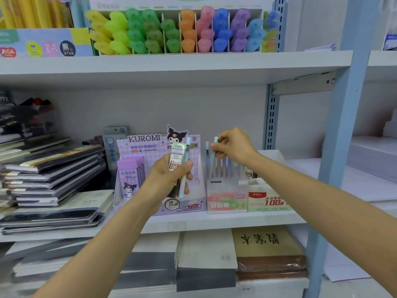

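My left hand (171,175) grips a clear pencil-lead case (177,157) with a red label and a pastel pencil (184,181) together, in front of the purple Kuromi display box (159,145). My right hand (233,147) pinches the top of another pastel pencil (213,155), which stands upright in the clear display box (225,190) with several like pencils. Both hands are over the middle shelf (214,220).
Stacked notebooks (51,168) lie at the left of the shelf. A red and green lead box (266,198) stands to the right of the pencil box. Coloured highlighters (171,31) fill the shelf above. Notebooks (266,252) lie on the shelf below. A blue upright (343,125) stands at right.
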{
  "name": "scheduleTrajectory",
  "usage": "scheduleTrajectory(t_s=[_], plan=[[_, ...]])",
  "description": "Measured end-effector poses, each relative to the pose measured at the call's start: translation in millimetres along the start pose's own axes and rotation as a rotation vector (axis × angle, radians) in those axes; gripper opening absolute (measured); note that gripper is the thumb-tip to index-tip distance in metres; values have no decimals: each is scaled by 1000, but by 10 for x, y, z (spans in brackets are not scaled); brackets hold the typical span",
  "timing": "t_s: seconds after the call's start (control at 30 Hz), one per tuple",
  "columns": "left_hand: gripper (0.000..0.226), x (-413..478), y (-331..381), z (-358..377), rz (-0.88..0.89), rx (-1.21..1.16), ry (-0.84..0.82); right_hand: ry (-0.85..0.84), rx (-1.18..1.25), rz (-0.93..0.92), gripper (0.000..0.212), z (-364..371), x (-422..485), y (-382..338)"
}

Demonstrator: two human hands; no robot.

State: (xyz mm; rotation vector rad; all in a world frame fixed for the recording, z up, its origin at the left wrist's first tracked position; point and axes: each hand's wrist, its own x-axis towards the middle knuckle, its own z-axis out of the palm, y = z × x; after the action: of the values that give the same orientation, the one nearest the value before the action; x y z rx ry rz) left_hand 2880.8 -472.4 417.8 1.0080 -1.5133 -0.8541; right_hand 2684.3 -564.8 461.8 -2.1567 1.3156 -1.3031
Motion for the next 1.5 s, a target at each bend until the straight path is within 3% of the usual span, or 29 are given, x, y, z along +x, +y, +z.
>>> scheduleTrajectory(t_s=[0.13,0.43,0.7,0.83,0.93,1.0,1.1,1.2,1.37,1.5], plan=[[16,30,-51,-21,-3,-8,-36,-63,-67,-17,20,26,94,44],[20,95,-155,-71,7,-8,-38,77,-198,-212,18,138,157,3],[18,116,-155,-44,7,-14,-27,28,-326,-171,14,7,145,37],[17,96,-115,3,23,-20,-27,17,-341,-150,22,0,110,-11],[17,73,-83,35,43,-37,-55,53,-43,-123,31,-56,19,-133],[16,72,-61,74,51,-41,-69,-86,234,-40,27,-84,-64,-218],[21,64,-22,148,53,-59,-88,-286,407,18,13,-88,-182,-303],[34,38,12,180,3,-63,-51,-275,524,23,17,-210,-202,-303],[22,51,4,134,-77,-132,87,36,522,-33,23,-619,-83,-208],[19,15,-10,159,-16,-96,15,5,244,-54,21,-593,-69,-53]])
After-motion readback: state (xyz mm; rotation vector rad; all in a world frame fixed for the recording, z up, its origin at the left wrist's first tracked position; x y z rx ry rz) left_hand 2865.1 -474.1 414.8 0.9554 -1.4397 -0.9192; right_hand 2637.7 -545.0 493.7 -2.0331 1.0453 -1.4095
